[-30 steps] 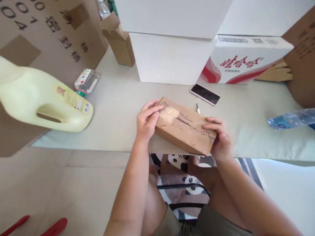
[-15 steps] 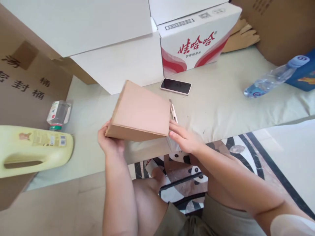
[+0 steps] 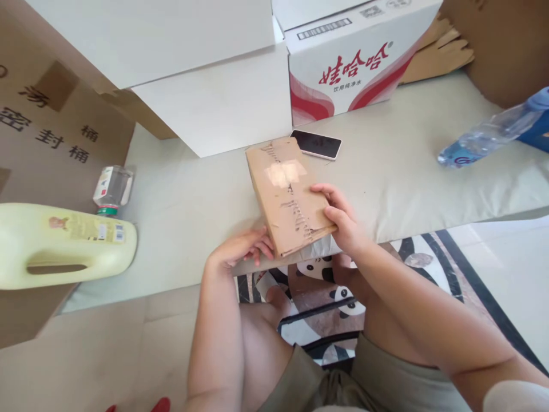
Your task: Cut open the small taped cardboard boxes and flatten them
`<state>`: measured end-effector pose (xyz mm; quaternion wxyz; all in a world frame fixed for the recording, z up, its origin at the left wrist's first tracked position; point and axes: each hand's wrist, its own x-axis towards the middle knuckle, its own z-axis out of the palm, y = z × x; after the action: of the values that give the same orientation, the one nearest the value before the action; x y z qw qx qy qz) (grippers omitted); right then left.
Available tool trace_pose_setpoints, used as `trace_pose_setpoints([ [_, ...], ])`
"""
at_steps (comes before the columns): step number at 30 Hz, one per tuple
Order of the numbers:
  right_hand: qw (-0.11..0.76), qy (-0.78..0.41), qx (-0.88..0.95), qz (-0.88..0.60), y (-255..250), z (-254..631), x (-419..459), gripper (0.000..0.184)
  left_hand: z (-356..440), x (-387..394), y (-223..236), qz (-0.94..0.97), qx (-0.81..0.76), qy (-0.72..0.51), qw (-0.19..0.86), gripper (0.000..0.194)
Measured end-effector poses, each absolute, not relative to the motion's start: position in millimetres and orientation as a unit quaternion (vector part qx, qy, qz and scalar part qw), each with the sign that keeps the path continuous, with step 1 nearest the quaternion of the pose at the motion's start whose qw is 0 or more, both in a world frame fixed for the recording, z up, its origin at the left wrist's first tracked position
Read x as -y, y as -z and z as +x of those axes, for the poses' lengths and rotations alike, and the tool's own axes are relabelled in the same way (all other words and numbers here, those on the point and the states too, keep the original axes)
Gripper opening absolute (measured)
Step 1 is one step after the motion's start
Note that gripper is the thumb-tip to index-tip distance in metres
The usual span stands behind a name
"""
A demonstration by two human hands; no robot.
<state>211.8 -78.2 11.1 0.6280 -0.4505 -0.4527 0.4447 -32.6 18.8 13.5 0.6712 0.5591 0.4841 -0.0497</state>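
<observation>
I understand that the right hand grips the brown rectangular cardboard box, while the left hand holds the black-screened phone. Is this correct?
No: the left hand does not hold the phone. The head view shows it at the left edge of the box, the phone lying beyond on the pale cloth. The right hand does grip the box.

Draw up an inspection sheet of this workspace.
Surface: pale grey-green cloth-like covering, creased at right.
Job's things: flat brown cardboard box, tape patch on top.
Clutter: flat black-screened phone beside the box; green-capped clear plastic bottle left; blue-labelled clear plastic bottle right; pale yellow plastic jug left.
Hands: right hand holds the box's right side; left hand at its near-left corner, contact unclear.
Cables: nothing seen.
Surroundings: white cardboard boxes behind; large brown cardboard carton left.
</observation>
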Motion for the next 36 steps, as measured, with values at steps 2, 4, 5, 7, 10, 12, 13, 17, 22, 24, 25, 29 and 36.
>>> trace_pose_setpoints([
  [2,0.602,-0.471,0.467,-0.445,-14,212,78,0.035,-34,-24,-12,0.569,-0.513,-0.025,0.643,0.043],
  [4,0.568,-0.495,0.497,-0.431,-17,211,80,0.034,-33,-29,-7,0.548,-0.524,-0.206,0.619,0.047],
  [5,0.551,-0.506,0.511,-0.423,-18,210,80,0.034,-32,-31,-4,0.531,-0.504,-0.315,0.604,0.055],
  [7,0.518,-0.523,0.542,-0.405,-19,208,80,0.037,-28,-32,0,0.516,-0.413,-0.486,0.572,0.072],
  [10,0.466,-0.537,0.602,-0.364,-19,208,79,0.055,-23,-30,1,0.524,-0.331,-0.568,0.542,0.080],
  [12,0.439,-0.541,0.628,-0.348,-19,209,78,0.061,-21,-27,0,0.528,-0.322,-0.567,0.544,0.076],
  [13,0.429,-0.543,0.632,-0.348,-20,209,78,0.060,-20,-26,-1,0.528,-0.321,-0.566,0.546,0.073],
  [17,0.414,-0.552,0.628,-0.359,-21,210,78,0.055,-15,-25,-5,0.514,-0.313,-0.578,0.551,0.065],
  [22,0.499,-0.493,0.576,-0.420,-7,215,70,0.051,-8,-23,-8,0.484,-0.298,-0.606,0.557,0.054],
  [24,0.494,-0.379,0.551,-0.556,2,219,63,0.045,-6,-23,-7,0.483,-0.287,-0.609,0.560,0.053],
  [25,0.458,-0.313,0.547,-0.627,6,221,59,0.042,-6,-24,-7,0.484,-0.283,-0.609,0.561,0.052],
  [29,0.261,-0.162,0.588,-0.748,15,224,49,0.037,-4,-24,-5,0.483,-0.277,-0.621,0.551,0.049],
  [36,0.221,-0.175,0.577,-0.767,8,220,47,0.036,-1,-24,-4,0.496,-0.307,-0.620,0.524,0.053],
])
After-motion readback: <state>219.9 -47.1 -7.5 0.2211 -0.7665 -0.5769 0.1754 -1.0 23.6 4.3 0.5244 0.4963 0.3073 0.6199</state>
